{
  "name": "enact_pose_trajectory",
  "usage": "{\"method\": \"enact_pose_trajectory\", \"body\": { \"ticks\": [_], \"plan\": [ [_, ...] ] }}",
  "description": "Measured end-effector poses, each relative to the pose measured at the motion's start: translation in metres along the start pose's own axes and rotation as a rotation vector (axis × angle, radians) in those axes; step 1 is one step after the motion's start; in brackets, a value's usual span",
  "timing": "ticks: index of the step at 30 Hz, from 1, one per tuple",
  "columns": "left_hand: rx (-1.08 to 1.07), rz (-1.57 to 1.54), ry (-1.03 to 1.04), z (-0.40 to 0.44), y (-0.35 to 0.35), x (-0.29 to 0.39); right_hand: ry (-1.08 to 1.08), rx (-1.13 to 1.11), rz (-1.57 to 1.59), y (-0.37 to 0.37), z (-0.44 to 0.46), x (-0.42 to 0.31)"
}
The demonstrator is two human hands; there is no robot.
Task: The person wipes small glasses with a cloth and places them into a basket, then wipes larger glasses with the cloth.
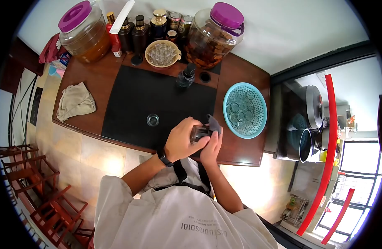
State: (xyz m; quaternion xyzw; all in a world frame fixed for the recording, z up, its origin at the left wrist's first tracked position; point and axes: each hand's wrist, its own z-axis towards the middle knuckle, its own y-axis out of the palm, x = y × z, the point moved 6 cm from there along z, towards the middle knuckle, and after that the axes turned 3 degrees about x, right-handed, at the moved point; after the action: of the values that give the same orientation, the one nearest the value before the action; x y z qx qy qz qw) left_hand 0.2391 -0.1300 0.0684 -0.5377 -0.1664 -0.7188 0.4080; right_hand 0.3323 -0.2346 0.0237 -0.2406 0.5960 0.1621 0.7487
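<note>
My left hand [181,139], with a black watch on its wrist, is closed around a small clear glass [197,133] in front of my body. My right hand [211,150] is closed on a grey cloth [214,125], which sticks up past the fingers against the glass. Part of the glass is hidden by fingers and cloth. On the black mat [128,99] to the left stands another small glass [152,120]. Right of my hands, a light blue plastic colander [264,114] holds several small glasses [241,106].
A crumpled beige cloth [76,101] lies at the table's left. Behind the mat are a dark bottle [186,76], a beige basket [179,55] of clear pieces, several bottles [140,35] and two purple-lidded jars [88,41]. Wooden chairs [37,174] stand left; pots [309,143] are right.
</note>
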Motion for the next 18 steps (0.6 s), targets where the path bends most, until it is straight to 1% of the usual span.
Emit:
{"method": "enact_pose_trajectory", "body": {
  "ticks": [1, 2, 3, 4, 5, 6, 7, 8, 10, 12, 14, 16, 17, 18],
  "plan": [
    [0.002, 0.040, 0.073, -0.001, -0.003, 0.003, 0.191, -0.009, 0.199, 0.001, -0.001, 0.006],
    [0.001, 0.040, 0.073, 0.001, -0.007, 0.004, 0.382, -0.016, 0.397, 0.004, -0.004, 0.013],
    [-0.036, 0.064, 0.136, 0.004, -0.009, 0.010, 0.521, -0.027, 0.404, 0.003, -0.009, 0.018],
    [-0.073, 0.089, 0.198, 0.005, -0.010, 0.014, 0.524, -0.024, 0.404, 0.003, -0.008, 0.016],
    [-0.103, -0.027, 0.113, 0.003, -0.010, 0.006, 0.661, -0.007, 0.518, 0.007, -0.010, 0.019],
    [-0.100, -0.022, 0.110, -0.001, -0.009, 0.002, 0.800, 0.007, 0.632, 0.012, -0.013, 0.019],
    [-0.136, -0.093, 0.038, -0.006, -0.005, -0.008, 0.843, -0.049, 0.635, 0.014, -0.013, 0.016],
    [-0.170, -0.165, -0.031, -0.010, 0.000, -0.017, 0.843, -0.052, 0.635, 0.016, -0.012, 0.009],
    [-0.199, -0.174, -0.042, -0.012, -0.001, -0.023, 0.886, -0.048, 0.526, 0.018, -0.013, 0.000],
    [-0.110, -0.120, 0.068, -0.008, -0.008, -0.021, 0.898, -0.083, 0.517, 0.015, -0.017, 0.017],
    [-0.119, -0.128, 0.071, -0.009, -0.006, -0.018, 0.579, -0.194, 0.199, 0.006, -0.013, 0.036],
    [-0.080, -0.652, -0.230, -0.014, -0.002, -0.029, 0.561, -0.171, 0.201, 0.001, -0.010, 0.035],
    [-0.124, -0.599, -0.255, -0.021, -0.002, -0.047, 0.515, -0.116, 0.293, -0.006, -0.007, 0.039],
    [-0.121, -0.597, -0.256, -0.022, -0.005, -0.046, 0.467, -0.062, 0.385, -0.013, -0.004, 0.040]
  ]
}}
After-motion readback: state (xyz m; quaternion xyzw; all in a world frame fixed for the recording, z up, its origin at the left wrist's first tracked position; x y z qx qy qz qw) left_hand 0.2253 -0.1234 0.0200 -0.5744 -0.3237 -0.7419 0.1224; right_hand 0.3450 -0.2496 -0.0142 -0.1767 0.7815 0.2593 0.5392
